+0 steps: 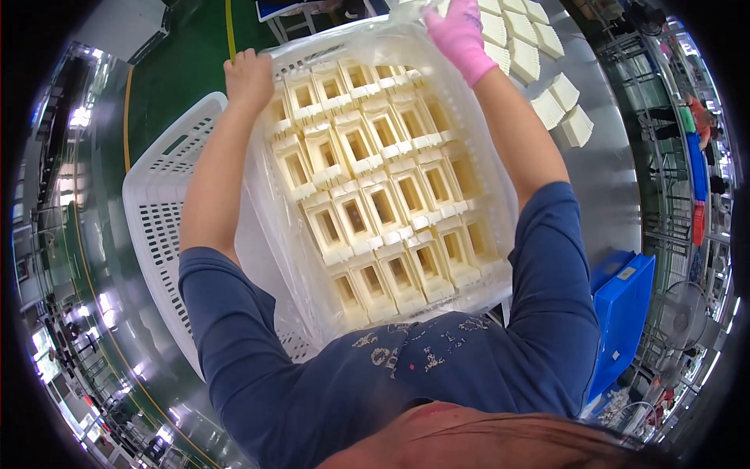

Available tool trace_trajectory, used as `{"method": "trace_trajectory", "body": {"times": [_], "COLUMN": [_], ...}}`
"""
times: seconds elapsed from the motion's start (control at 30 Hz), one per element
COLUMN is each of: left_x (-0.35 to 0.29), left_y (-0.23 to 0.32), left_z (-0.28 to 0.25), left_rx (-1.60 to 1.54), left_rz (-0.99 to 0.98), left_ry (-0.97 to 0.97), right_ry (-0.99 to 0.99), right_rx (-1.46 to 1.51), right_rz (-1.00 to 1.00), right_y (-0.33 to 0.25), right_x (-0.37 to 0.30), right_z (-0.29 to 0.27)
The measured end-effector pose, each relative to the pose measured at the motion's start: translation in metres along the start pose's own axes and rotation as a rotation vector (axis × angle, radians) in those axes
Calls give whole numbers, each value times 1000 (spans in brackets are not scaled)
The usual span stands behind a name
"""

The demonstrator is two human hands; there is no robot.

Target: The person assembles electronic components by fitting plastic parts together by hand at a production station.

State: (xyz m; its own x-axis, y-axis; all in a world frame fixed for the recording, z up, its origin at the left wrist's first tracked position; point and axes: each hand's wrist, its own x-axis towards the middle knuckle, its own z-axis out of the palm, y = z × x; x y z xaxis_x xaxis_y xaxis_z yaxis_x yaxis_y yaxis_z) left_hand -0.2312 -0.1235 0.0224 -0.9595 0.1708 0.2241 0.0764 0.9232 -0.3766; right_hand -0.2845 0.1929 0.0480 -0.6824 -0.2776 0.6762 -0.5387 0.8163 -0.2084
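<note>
A white plastic crate (301,59) lined with a see-through plastic bag (273,234) stands before me. Inside it, cream-coloured rectangular plastic housings (363,148) with open slots are packed in several rows. My left hand (250,82), bare, curls its fingers over the crate's far left corner, where the bag's edge lies. At the far right corner is my right hand (457,39) in a pink glove, closed on the bunched film of the bag. Its fingertips are partly hidden by the film and the picture's top edge.
An empty-looking white perforated basket (168,164) sits left of the crate. On the metal table (601,184) at right lie several cream ribbed, fan-shaped parts (547,109). A blue folder box (625,313) stands near right. Green floor (187,62) shows at far left; a person (699,121) is far right.
</note>
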Motion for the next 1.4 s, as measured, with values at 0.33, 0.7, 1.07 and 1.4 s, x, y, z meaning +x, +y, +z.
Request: {"method": "trace_trajectory", "body": {"times": [0.33, 0.7, 1.07, 1.4], "left_x": [18, 30, 41, 46], "left_y": [-45, -60, -70, -80], "left_z": [7, 73, 68, 64], "left_rx": [-115, -677, -1057, -1165], "left_rz": [-62, -349, -414, -459], "left_ry": [171, -217, -545, -695], "right_ry": [-591, -383, -771, -781], "right_rx": [-261, 173, 312, 1130], "right_rz": [222, 272, 193, 628], "right_y": [-1, 105, 216, 111], "right_x": [15, 12, 22, -22], "right_z": [19, 137, 171, 64]}}
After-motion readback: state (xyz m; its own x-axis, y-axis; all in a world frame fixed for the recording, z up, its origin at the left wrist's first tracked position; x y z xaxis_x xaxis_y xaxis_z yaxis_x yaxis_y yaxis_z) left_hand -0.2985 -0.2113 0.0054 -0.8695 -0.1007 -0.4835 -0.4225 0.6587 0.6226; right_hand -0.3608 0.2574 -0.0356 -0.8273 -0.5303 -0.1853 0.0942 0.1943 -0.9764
